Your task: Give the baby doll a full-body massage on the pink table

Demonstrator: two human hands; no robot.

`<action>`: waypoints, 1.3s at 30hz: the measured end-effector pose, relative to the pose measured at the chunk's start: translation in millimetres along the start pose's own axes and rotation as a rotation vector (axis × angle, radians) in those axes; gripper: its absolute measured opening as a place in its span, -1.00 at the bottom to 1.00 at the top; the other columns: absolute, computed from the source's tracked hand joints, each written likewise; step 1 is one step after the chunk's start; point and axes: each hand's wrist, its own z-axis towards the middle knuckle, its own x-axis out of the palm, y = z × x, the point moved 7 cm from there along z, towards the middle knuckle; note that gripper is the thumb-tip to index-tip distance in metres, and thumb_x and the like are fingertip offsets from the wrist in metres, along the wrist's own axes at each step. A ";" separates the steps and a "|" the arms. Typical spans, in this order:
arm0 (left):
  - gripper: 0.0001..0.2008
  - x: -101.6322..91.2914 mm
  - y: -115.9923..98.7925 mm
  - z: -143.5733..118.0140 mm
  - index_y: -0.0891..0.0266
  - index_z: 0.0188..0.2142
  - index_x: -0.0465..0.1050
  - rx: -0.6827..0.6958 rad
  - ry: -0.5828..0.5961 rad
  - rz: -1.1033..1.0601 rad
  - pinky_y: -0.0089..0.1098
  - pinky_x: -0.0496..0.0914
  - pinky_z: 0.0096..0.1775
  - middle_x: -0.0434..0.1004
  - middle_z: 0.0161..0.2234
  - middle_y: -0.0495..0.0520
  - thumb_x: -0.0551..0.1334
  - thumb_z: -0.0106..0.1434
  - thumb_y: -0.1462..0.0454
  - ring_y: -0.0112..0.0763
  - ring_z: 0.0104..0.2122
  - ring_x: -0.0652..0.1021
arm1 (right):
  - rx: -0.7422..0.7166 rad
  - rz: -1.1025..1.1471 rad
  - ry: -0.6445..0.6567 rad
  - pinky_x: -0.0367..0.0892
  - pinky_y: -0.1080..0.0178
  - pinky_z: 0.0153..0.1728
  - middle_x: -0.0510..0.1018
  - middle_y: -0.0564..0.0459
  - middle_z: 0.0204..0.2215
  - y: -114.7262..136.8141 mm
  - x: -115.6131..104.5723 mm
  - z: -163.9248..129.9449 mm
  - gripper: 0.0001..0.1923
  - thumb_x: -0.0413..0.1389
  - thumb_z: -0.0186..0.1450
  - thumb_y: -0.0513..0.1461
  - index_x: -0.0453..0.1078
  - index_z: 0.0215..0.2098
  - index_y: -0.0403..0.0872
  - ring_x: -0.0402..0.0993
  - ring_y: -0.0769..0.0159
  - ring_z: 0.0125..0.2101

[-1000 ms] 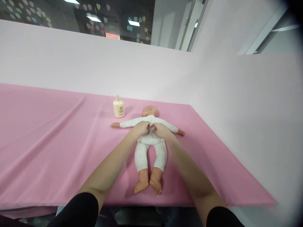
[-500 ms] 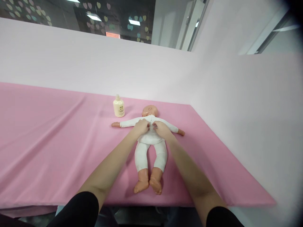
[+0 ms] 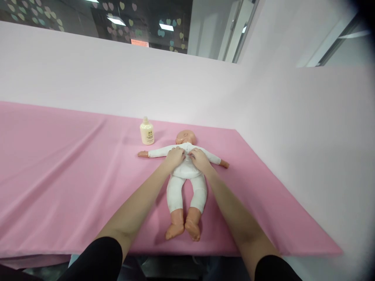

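Observation:
A baby doll (image 3: 187,171) in a white top and white trousers lies on its back on the pink-covered table, arms spread and bare feet towards me. Its head (image 3: 186,136) is turned to the left. My left hand (image 3: 175,157) rests on the left side of the doll's chest, fingers bent at the front of the white shirt (image 3: 186,146). Opposite it, my right hand (image 3: 199,159) has its fingers closed on the other side of the shirt front. The fingertips of both hands nearly meet at the middle line; the small detail between them is hard to make out.
Left of the doll's head stands a pale yellow bottle (image 3: 147,132), upright. The pink cloth (image 3: 73,175) has folds at the left. White walls (image 3: 117,78) border the table behind and on the right, with a window (image 3: 146,23) above.
The fingers of both hands have shifted slightly at the doll's shirt front. The doll and the bottle stay where they were.

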 end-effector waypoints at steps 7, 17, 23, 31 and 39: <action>-0.82 2.2 4.1 2.3 0.27 -0.24 0.50 0.022 -0.140 -0.013 -0.26 0.31 0.00 0.42 -0.07 0.20 0.13 0.29 0.29 -0.17 -0.04 0.41 | -0.013 0.028 -0.074 0.25 0.19 0.01 0.55 -0.06 -0.16 -7.6 1.7 0.9 -0.73 -0.02 0.30 -0.39 0.41 -0.08 -0.13 0.41 0.23 -0.11; -0.76 7.3 10.5 5.1 0.26 -0.04 0.38 0.002 -0.150 -0.083 -0.28 0.32 0.00 0.48 -0.06 0.18 0.15 0.29 0.30 -0.21 -0.03 0.46 | -0.056 -0.020 -0.161 0.24 0.10 0.06 0.45 -0.11 -0.10 -8.8 3.7 -0.8 -0.72 -0.01 0.31 -0.36 0.51 -0.15 -0.07 0.33 0.16 -0.05; -0.72 8.0 13.1 6.1 0.26 -0.01 0.41 0.003 -0.122 -0.076 -0.29 0.30 0.05 0.49 -0.03 0.18 0.13 0.31 0.27 -0.22 -0.01 0.46 | -0.091 0.018 -0.120 0.22 0.12 0.09 0.50 -0.09 -0.09 -7.9 3.6 -0.1 -0.73 -0.03 0.30 -0.38 0.46 -0.14 -0.11 0.35 0.18 -0.02; -0.69 9.8 14.6 7.0 0.26 -0.02 0.45 -0.004 -0.110 -0.068 -0.31 0.28 0.08 0.49 -0.01 0.17 0.06 0.34 0.25 -0.26 0.01 0.45 | 0.014 0.022 -0.063 0.20 0.19 0.10 0.51 -0.13 -0.02 -20.7 8.7 2.5 -0.61 -0.03 0.34 -0.33 0.29 0.13 -0.17 0.39 0.24 -0.01; -0.65 6.3 10.7 4.3 0.26 0.03 0.40 -0.026 -0.009 -0.044 -0.23 0.28 0.08 0.42 0.05 0.22 0.00 0.35 0.24 -0.19 0.04 0.42 | 0.099 -0.043 0.144 0.16 0.13 0.15 0.40 -0.17 0.12 -11.2 1.0 -2.0 -0.55 -0.05 0.38 -0.24 0.21 0.23 -0.13 0.31 0.15 0.12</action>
